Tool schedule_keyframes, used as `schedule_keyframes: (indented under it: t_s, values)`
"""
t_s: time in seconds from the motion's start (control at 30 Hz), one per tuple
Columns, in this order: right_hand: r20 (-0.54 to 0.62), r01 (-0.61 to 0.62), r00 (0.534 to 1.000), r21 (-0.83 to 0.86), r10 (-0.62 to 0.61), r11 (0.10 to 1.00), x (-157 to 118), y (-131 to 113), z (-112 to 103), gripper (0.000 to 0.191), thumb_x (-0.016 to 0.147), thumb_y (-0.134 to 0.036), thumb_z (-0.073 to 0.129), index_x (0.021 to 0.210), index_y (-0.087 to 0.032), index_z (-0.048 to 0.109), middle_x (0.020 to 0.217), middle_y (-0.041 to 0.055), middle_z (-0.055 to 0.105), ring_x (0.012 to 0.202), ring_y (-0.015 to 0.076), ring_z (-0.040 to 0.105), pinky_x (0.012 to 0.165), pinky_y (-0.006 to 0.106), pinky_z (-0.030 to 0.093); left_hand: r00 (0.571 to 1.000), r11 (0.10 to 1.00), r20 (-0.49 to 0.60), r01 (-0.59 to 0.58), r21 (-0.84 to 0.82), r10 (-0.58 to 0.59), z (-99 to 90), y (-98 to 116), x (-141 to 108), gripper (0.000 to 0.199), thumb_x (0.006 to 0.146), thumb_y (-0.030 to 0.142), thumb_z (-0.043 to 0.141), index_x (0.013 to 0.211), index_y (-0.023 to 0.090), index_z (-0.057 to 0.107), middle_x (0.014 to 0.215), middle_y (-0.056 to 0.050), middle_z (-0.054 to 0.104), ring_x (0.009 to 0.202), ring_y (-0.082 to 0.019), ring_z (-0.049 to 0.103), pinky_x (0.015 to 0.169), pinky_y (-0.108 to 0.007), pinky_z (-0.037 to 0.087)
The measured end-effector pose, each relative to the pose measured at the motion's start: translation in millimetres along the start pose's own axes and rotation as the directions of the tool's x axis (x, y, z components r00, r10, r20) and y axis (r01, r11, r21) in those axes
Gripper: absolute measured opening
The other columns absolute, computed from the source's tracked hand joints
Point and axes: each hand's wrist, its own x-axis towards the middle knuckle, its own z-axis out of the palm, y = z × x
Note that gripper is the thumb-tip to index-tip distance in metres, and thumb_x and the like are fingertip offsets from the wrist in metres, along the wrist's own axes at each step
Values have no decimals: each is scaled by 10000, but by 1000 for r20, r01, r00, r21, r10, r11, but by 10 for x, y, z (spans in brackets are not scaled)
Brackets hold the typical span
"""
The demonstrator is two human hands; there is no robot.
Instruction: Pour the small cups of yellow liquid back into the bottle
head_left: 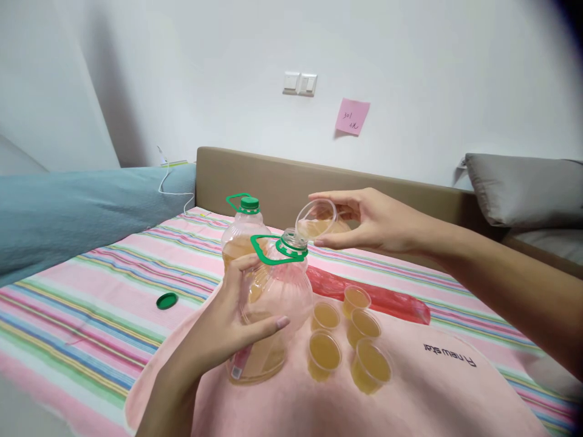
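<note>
My left hand (237,321) is wrapped around the body of a clear plastic jug (291,297) with a green handle ring and no cap on its neck. Yellowish liquid fills the jug's lower part. My right hand (359,221) grips a clear plastic cup (316,220), tilted so its rim is at the jug's mouth, with some yellowish liquid inside. Several filled cups (324,355) stand right of the jug on a pink mat (423,400). Behind the held jug is a second jug (243,227) with its green cap on.
A loose green cap (167,300) lies on the striped sheet (91,303) at left. Red plastic wrapping (373,294) stretches behind the cups. Farther back are a brown headboard (255,185), a grey pillow (528,188) and a white cable (166,182).
</note>
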Motion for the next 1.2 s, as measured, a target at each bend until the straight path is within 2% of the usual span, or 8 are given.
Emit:
schedule_keyframes:
  t_s: [0.2,0.43,0.6,0.8,0.9,1.0,1.2]
  values:
    - [13,-2,1000,-70,3,998,12,-20,-31,718,756,-530,887,1398,-276,692,1278,58,758,1169,350,715,1081,513,551,1000,1000,1,24,2,-24,8,5,14,754,858,577,816,1422,370,359,1594,-74,393,1547,-394,343,1269,-664,291]
    - [31,18,999,-145,-14,989,30,-103,-56,618,761,-519,878,1318,-289,741,1256,28,768,1177,338,709,1039,470,580,1000,1000,-5,22,8,-22,-4,1,6,752,852,575,811,1425,371,368,1574,-70,431,1550,-441,328,1254,-681,325]
    - [23,-6,1000,-144,9,990,61,-149,-66,749,713,-483,905,1398,-261,702,1274,50,767,1175,342,716,1020,462,590,1000,1000,5,-14,-14,14,-16,19,3,722,873,550,811,1418,368,373,1568,-70,422,1544,-395,347,1248,-648,354]
    - [59,24,998,-191,-13,981,73,-163,-77,659,758,-495,875,1366,-293,721,1291,20,759,1202,331,701,1024,443,581,999,999,-3,-32,-15,32,-17,40,9,681,876,545,807,1398,398,396,1536,-40,459,1532,-387,374,1251,-622,367]
    - [56,32,998,-204,-21,978,80,-169,-82,697,758,-501,874,1400,-292,703,1266,27,766,1173,328,707,997,435,586,999,999,-14,-39,-15,39,-14,46,9,675,864,549,814,1382,387,412,1498,-50,484,1517,-401,394,1242,-623,382]
    - [60,47,998,-233,-34,971,93,-182,-91,740,767,-500,866,1448,-286,669,1249,30,768,1141,321,710,973,422,583,999,999,-5,-36,-25,36,-10,40,2,672,875,559,809,1378,386,398,1471,-56,477,1511,-375,398,1246,-611,380]
    - [106,102,992,-312,-72,945,126,-236,-109,597,814,-507,828,1359,-289,723,1231,26,765,1101,311,700,909,395,566,999,999,3,-33,-10,33,-22,32,-7,695,878,565,805,1389,378,374,1479,-72,458,1502,-385,400,1249,-634,362]
